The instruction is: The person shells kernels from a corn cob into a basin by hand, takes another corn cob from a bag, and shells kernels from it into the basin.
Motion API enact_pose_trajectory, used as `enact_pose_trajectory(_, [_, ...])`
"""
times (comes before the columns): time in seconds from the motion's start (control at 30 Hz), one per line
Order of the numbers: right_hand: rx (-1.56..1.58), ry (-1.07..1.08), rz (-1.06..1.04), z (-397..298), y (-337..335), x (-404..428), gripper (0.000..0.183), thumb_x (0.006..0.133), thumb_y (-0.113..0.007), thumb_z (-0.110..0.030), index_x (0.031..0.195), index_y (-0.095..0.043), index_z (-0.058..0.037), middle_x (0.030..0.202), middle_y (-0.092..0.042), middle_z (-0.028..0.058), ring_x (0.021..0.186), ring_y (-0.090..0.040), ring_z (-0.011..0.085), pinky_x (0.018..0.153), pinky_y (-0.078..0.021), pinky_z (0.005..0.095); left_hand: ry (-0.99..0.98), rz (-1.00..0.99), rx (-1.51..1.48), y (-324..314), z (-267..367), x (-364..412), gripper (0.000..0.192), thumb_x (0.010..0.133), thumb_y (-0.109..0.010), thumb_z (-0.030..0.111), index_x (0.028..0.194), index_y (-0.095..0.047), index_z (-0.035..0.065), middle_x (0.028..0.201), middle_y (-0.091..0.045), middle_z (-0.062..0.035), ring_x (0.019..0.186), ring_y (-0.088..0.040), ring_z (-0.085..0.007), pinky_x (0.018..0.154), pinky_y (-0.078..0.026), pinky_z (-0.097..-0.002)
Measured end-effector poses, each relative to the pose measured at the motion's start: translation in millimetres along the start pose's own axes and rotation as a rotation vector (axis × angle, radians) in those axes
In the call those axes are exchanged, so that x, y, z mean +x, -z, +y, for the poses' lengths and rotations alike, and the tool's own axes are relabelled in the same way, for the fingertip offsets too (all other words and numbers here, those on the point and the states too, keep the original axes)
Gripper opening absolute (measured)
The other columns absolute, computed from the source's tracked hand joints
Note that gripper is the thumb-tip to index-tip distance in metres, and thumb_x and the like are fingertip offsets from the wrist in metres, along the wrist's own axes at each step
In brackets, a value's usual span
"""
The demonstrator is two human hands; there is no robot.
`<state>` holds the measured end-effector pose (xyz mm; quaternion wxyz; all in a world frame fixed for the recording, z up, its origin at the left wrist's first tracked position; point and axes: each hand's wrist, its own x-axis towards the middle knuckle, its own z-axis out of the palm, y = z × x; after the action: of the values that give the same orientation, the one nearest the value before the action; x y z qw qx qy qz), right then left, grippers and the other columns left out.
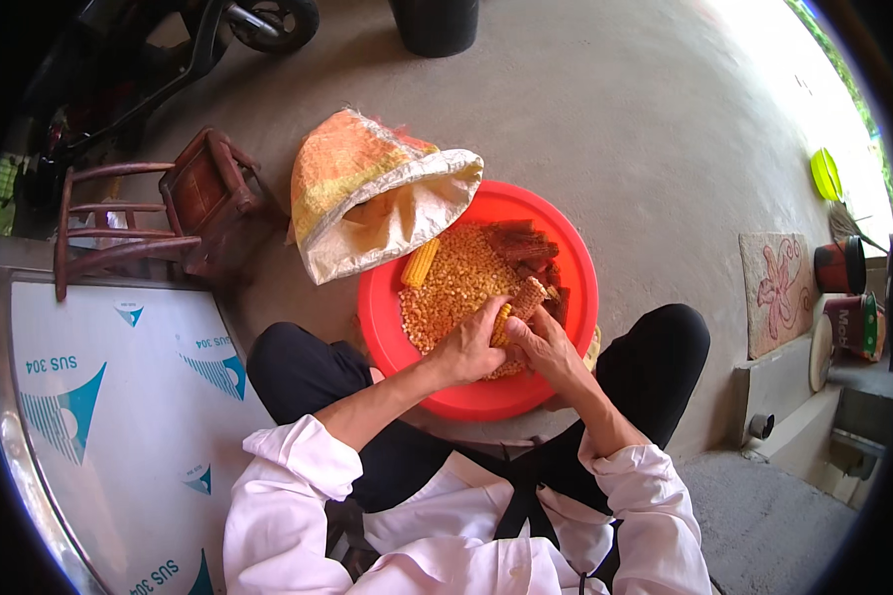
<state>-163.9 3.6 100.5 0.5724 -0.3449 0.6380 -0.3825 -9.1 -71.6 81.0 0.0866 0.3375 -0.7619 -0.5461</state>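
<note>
My left hand (470,348) is closed around an ear of corn (501,325) with yellow kernels on it. A mostly bare corncob (528,297) is gripped in my right hand (552,349), pressed against the ear. Both hands meet over a red plastic basin (370,320), and my fingers hide part of both cobs. Loose corn kernels (458,286) cover much of the basin's inside. Reddish stripped cobs (525,245) lie heaped along its right side. One full yellow ear (420,263) rests at the left, beside the mouth of a woven sack (372,186).
A wooden chair (201,186) lies to the left, near a film-covered metal panel (134,416). Beyond are a motor scooter's wheel (286,26) and a black bucket (435,26). A floral mat (774,294) and pots (841,266) stand at the right.
</note>
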Motion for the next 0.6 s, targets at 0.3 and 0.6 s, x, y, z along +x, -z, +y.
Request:
enact_pose_trajectory(0.3, [0.144,-0.059,-0.212,13.2,10.8,9.0,0.046,0.092,-0.057,-0.045,0.11,-0.052,-0.0032,0.073,-0.053,0.0025,0.064,-0.053,0.009,0.058,-0.044,0.0231,0.056,-0.023,-0.177,-3.2,-25.4,-5.3,0.077,0.079,-0.073,0.023,0.137,-0.028,0.0007,0.127,-0.049,-0.0254,0.119,-0.051,-0.0354,0.097,-0.042,-0.0431])
enact_pose_trajectory(0.6, [-0.03,-0.154,-0.138,12.1,6.6,15.6,0.049,0.092,-0.055,-0.05,0.106,-0.054,-0.0036,0.074,-0.054,0.0027,0.058,-0.052,0.0104,0.051,-0.0419,0.0234,0.019,-0.062,-0.152,-7.8,-20.2,-3.0,0.08,0.083,-0.072,0.023,0.14,-0.023,-0.0025,0.127,-0.05,-0.0234,0.118,-0.052,-0.0312,0.099,-0.042,-0.0399])
